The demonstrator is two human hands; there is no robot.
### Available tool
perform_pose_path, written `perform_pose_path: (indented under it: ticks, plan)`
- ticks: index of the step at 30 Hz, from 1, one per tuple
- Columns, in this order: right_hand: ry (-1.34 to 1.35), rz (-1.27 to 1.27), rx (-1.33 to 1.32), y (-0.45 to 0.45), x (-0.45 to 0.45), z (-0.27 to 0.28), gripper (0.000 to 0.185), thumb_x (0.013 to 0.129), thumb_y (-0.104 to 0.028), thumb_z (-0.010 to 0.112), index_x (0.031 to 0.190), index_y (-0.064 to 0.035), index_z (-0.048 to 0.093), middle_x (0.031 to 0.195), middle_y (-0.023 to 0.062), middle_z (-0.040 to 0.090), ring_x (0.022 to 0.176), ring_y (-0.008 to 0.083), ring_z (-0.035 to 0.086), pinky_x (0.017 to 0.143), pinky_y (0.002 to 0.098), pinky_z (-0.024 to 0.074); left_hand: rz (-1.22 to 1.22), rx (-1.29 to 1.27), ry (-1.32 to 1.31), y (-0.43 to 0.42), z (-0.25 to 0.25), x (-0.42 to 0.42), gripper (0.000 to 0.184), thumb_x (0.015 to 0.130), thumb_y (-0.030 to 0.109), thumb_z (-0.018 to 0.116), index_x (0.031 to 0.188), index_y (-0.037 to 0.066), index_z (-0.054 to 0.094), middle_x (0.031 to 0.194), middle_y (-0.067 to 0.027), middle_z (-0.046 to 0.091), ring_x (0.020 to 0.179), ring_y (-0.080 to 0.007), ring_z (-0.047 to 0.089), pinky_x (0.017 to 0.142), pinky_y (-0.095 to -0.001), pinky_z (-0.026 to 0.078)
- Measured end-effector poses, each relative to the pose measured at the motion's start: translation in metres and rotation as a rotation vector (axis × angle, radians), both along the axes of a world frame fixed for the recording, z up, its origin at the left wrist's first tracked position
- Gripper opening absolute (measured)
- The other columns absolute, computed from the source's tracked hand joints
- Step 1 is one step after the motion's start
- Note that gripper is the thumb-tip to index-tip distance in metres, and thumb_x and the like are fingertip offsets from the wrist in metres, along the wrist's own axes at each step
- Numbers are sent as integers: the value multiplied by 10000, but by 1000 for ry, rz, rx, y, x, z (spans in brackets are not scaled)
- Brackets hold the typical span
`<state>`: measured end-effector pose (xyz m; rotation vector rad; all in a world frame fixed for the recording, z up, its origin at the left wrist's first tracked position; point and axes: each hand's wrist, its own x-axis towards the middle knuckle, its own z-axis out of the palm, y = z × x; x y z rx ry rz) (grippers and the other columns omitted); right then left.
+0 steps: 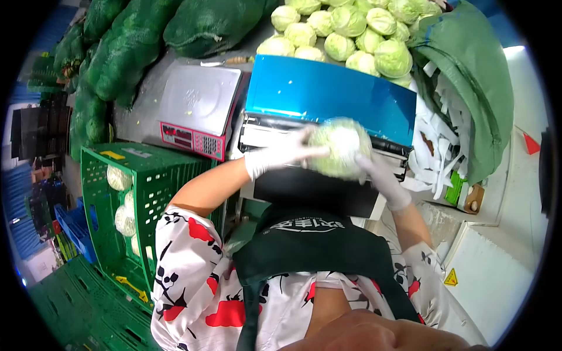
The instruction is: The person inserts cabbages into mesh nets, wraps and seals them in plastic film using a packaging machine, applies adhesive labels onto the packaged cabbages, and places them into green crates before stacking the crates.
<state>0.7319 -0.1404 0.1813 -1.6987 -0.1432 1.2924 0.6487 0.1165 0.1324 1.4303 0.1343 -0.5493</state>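
Between my two gloved hands is a pale green cabbage (339, 147), slightly blurred, above the front of a machine with a blue lid (331, 93). My left hand (290, 153) is at the cabbage's left side, its fingers curved against it. On the right side, my right hand (379, 175) presses its fingers to the lower edge of the cabbage. A black surface (316, 190) lies under the hands, next to my dark green apron (316, 245).
Many cabbages (348, 32) are piled behind the machine. A scale (199, 105) stands at left, above a green crate (143, 205) holding cabbages. Green net sacks (132, 44) lie at upper left. At right are a green sack (474, 76) and white strips (433, 134).
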Motion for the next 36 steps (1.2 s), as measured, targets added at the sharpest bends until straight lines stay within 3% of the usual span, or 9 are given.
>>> perform_pose_path:
  ticks: [6, 9, 14, 16, 19, 23, 27, 30, 36]
  plan:
    - [449, -193, -1, -42, -106, -48, 687, 985, -578, 460, 1381, -17, 498, 1109, 80, 647, 929, 147, 598, 740, 271, 472, -203, -259, 569, -42, -35, -107, 805, 910, 700, 493, 1297, 0, 582, 1010, -144, 701, 819, -159, 686, 540, -242, 498]
    - [724, -202, 139, -29, -96, -83, 678, 1024, -582, 354, 1457, -64, 419, 1294, 95, 600, 1134, 186, 581, 946, 339, 479, -171, -194, 611, -39, -52, -103, 904, 871, 785, 442, 1301, 1, 581, 1069, -170, 705, 920, -213, 691, 764, -322, 520]
    - [674, -296, 154, -60, -126, -71, 539, 1041, -453, 425, 1362, -34, 535, 1210, 112, 643, 1072, 160, 605, 908, 307, 485, 71, -556, 703, -29, -63, -153, 590, 1038, 469, 434, 1430, 30, 467, 1311, -103, 620, 1193, -221, 597, 1053, -375, 426]
    - [-180, 120, 52, -91, -137, -77, 418, 1032, -363, 466, 1221, -23, 619, 1079, 108, 677, 948, 146, 631, 821, 289, 493, 164, -197, 270, -41, -63, -184, 489, 1016, 364, 524, 1376, 33, 524, 1242, -130, 657, 1106, -220, 646, 983, -366, 484]
    - [-386, -62, -114, -97, -154, -80, 335, 1030, -277, 462, 1053, -2, 653, 938, 121, 675, 852, 157, 652, 754, 314, 494, 143, 700, -400, -41, -65, -202, 353, 969, 117, 587, 1322, 118, 590, 1000, -204, 695, 878, -262, 722, 784, -358, 577]
    - [-442, -442, -183, -93, -141, -61, 357, 1053, -224, 416, 816, -20, 588, 614, 14, 502, 592, 144, 505, 570, 322, 409, 425, 357, -28, -36, -19, -185, 327, 1041, 144, 497, 1359, 85, 544, 668, -8, 589, 583, -58, 563, 575, -210, 510]
    - [197, -589, -261, -130, -166, -90, 359, 1027, -331, 533, 779, -73, 564, 534, -76, 352, 442, 35, 328, 426, 226, 251, 444, -48, 315, -37, -78, -219, 258, 1053, 186, 487, 1205, 21, 615, 654, 30, 559, 468, -36, 428, 436, -197, 385]
    - [-511, 425, -573, -184, -237, -243, 282, 953, -219, 547, 1134, -43, 672, 1091, 198, 687, 1062, 351, 637, 901, 401, 498, 184, -138, 550, -64, -133, -232, 212, 1005, 162, 538, 1076, 20, 678, 643, 21, 578, 467, -62, 453, 433, -232, 385]
    - [-174, 131, -193, -81, -225, -247, 283, 957, -184, 539, 1172, -34, 647, 1133, 190, 667, 1080, 333, 628, 927, 396, 487, -96, 462, -384, -87, -161, -210, 218, 874, 198, 666, 1040, 69, 725, 763, -171, 688, 620, -283, 675, 565, -347, 530]
